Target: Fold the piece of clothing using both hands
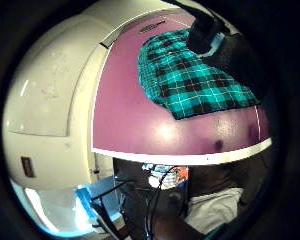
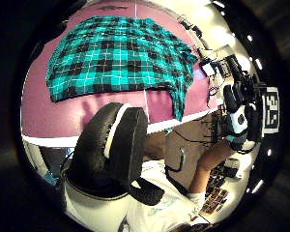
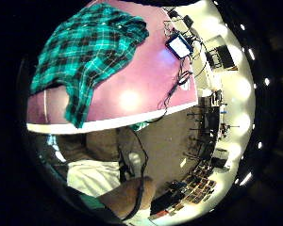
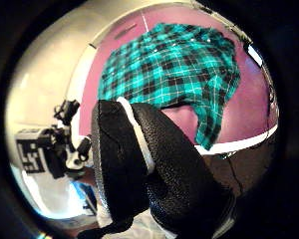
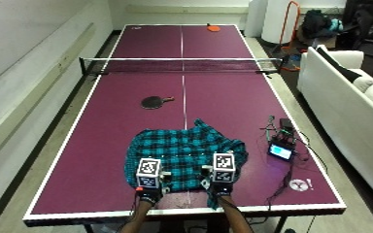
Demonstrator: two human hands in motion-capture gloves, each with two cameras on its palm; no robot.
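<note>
teal and black plaid shirt [image 5: 185, 158] lies spread and rumpled on the near half of a purple table tennis table [image 5: 109, 121], close to the near edge, with one part of it reaching the white edge line between the person's forearms. the outside view shows both gloved hands raised just above the near side of the cloth, the left hand [image 5: 150, 191] and the right hand [image 5: 220, 187] side by side and a little apart, but the fingers are hidden there under the gloves' tops. the left thumb side palm view fills that gap: a black thumb [image 2: 111, 145] curves in the air over the table edge with nothing in it, and the shirt lies apart from it, with the other hand [image 2: 239, 118] also raised clear of the cloth. the right thumb side palm view shows black fingers [image 4: 149, 169] loosely curled around nothing, the shirt flat on the table beyond them. neither hand grips or touches the cloth. the right little finger side palm view alone shows a strip of the shirt [image 3: 78, 106] hanging down to the table's rim. only the outside view shows a dark paddle [image 5: 155, 101] farther up the table, the net [image 5: 181, 64] across the middle, an orange paddle [image 5: 213, 28] at the far end, and a small lit device [image 5: 281, 152] with cables just right of the shirt.
</note>
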